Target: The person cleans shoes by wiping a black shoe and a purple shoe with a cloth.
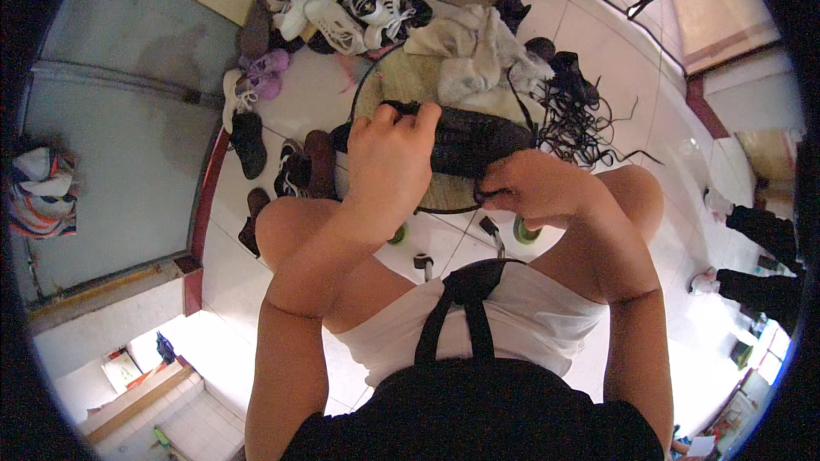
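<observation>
A black item, which looks like a fabric shoe or pouch, lies across a round wood-grain stool or table top. Over its left part is my left hand, fingers curled onto the black material near its far edge. My right hand is closed at the item's near right side, with a dark strap or edge between thumb and fingers. Both hands hide much of the item, so its exact kind is unclear. Behind it, pale fluffy cloth pieces rest on the far part of the round top.
Tangled black laces hang or lie right of the round top. Piled sneakers sit at the far wall. Purple shoes and a black shoe lie left, near a grey door. Another person's dark trouser legs show at right.
</observation>
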A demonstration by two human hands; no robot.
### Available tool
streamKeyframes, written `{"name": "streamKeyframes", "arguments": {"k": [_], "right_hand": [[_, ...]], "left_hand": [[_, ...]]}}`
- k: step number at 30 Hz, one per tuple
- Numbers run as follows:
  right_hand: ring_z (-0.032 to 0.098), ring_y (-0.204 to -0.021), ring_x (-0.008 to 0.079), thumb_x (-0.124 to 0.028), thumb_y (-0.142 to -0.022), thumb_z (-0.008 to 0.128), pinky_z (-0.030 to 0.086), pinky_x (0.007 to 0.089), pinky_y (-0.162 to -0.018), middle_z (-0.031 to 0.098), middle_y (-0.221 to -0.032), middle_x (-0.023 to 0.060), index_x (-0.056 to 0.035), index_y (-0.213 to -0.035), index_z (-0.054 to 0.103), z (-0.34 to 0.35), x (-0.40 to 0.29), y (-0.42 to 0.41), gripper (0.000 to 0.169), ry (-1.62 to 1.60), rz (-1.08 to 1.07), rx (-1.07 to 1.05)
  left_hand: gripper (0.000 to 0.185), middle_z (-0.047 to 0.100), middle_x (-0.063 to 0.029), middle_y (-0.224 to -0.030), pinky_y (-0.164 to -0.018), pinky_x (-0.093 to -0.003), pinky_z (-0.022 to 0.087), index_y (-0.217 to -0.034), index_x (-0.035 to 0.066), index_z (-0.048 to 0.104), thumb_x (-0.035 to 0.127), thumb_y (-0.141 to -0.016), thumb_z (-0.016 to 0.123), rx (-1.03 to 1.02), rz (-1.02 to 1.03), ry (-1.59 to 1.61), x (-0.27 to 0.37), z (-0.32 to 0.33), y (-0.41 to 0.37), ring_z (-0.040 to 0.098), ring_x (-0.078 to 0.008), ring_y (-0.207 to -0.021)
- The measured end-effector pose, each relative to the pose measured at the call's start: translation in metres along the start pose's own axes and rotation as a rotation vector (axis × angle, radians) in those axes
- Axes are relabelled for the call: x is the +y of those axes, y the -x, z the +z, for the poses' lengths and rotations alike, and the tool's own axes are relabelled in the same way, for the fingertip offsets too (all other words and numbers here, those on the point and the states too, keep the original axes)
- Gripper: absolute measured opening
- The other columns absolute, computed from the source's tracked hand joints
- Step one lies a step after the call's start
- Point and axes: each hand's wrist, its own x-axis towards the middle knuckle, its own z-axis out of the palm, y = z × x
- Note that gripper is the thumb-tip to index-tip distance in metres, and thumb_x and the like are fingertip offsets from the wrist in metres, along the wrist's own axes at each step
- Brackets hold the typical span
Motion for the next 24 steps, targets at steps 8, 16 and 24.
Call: {"name": "streamKeyframes", "arguments": {"k": [8, 16, 24], "right_hand": [[0.063, -0.081, 0.0386, -0.044, -0.090, 0.052, 0.049, 0.0481, -0.073, 0.065, -0.082, 0.0196, -0.0036, -0.094, 0.065, -0.007, -0.020, 0.005, 0.043, -0.052, 0.241, -0.199], [0.064, -0.073, 0.0350, -0.039, -0.090, 0.052, 0.050, 0.0441, -0.067, 0.065, -0.072, 0.0150, -0.0064, -0.086, 0.068, -0.013, 0.006, 0.015, 0.036, -0.260, 0.401, 0.203], [0.063, -0.070, 0.0282, -0.018, -0.080, 0.065, 0.049, 0.0368, -0.064, 0.063, -0.078, 0.0123, -0.0032, -0.087, 0.065, 0.004, 0.014, -0.017, 0.017, -0.050, 0.294, 0.769]], "left_hand": [[0.015, 0.064, -0.0101, -0.080, -0.066, -0.0354, 0.048, -0.097, 0.008, 0.055, 0.009, -0.083, 0.059, -0.092, -0.125, 0.569, 0.007, -0.002, -0.006, 0.062, -0.0278, -0.078], [0.052, 0.064, -0.0082, -0.094, -0.079, -0.0295, 0.046, -0.113, -0.003, 0.055, 0.043, -0.089, 0.060, -0.421, -0.463, 1.216, -0.021, 0.006, -0.007, 0.059, -0.0142, -0.087], [0.044, 0.063, -0.0112, -0.109, -0.090, -0.0344, 0.045, -0.113, -0.002, 0.057, 0.032, -0.087, 0.062, -0.586, -0.718, 1.696, -0.013, 0.025, -0.015, 0.061, -0.0225, -0.101]]}}
